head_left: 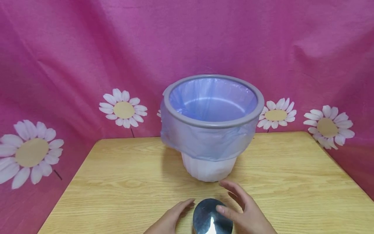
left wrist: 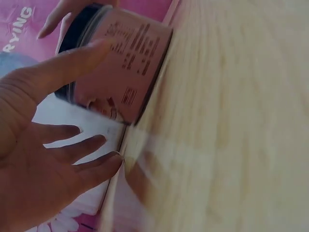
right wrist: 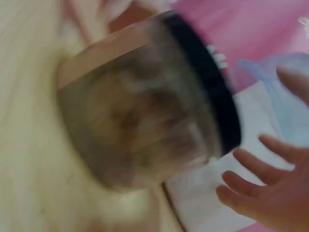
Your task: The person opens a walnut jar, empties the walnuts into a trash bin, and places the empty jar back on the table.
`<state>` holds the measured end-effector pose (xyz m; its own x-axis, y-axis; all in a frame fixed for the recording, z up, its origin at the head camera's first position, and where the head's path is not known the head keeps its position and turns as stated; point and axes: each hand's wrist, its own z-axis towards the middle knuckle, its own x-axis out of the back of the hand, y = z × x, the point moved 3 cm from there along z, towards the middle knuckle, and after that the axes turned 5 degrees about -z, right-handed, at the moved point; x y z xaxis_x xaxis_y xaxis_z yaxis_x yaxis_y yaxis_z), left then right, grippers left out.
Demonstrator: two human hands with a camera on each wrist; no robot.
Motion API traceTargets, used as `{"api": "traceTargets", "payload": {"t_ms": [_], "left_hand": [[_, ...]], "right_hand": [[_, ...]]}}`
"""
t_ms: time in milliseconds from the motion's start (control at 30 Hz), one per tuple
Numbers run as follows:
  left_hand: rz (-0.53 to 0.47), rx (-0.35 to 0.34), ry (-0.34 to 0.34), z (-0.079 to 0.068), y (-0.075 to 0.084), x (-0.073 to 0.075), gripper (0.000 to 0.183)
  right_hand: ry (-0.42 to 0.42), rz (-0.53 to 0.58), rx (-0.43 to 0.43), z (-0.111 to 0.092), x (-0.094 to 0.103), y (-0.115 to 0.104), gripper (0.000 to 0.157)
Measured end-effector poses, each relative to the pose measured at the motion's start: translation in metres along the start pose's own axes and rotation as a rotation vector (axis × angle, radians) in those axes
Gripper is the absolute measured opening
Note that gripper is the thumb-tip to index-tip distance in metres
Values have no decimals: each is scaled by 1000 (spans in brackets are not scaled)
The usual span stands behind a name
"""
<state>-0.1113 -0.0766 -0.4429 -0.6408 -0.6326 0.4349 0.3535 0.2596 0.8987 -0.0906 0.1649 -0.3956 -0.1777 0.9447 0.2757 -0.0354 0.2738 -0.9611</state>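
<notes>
A clear jar with a black lid and a pink label stands on the table at the bottom of the head view. My left hand is to the left of it with the fingers extended, and in the left wrist view its thumb overlaps the label. On the other side is my right hand, fingers spread and thumb over the lid's edge in the head view. Blurred brownish contents show through the jar wall in the right wrist view.
Behind the jar stands a white bin with a bluish-purple plastic liner folded over its edge under a grey ring. A pink cloth with daisies hangs behind the wooden table.
</notes>
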Motion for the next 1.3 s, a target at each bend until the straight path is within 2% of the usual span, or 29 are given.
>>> {"api": "traceTargets", "payload": {"t_ms": [67, 200, 333, 400, 467, 700, 833, 1067, 1200, 1300], "left_hand": [[13, -27, -3, 0, 1, -3, 89], [28, -25, 4, 2, 4, -9, 89], [89, -24, 12, 4, 9, -14, 92], [121, -21, 25, 5, 12, -15, 94], [107, 4, 41, 6, 14, -17, 96], [13, 92, 88, 6, 17, -21, 93], [22, 94, 112, 5, 16, -23, 93], [-2, 75, 93, 8, 14, -26, 96], [37, 41, 91, 8, 13, -27, 98], [35, 51, 92, 5, 12, -29, 96]], "right_hand": [[-50, -66, -5, -5, -4, 3, 69], [-121, -189, 142, -9, -9, 6, 87], [-170, -223, 300, -9, -13, 9, 96], [-177, -215, 321, -9, -15, 10, 99], [-171, -233, 360, -10, -17, 11, 101], [-102, -334, 329, -10, -23, 12, 103], [-88, -355, 381, -11, -26, 11, 103], [-123, -333, 302, -12, -25, 12, 108], [-120, -345, 335, -14, -27, 12, 109], [-113, -334, 359, -16, -30, 14, 107]]}}
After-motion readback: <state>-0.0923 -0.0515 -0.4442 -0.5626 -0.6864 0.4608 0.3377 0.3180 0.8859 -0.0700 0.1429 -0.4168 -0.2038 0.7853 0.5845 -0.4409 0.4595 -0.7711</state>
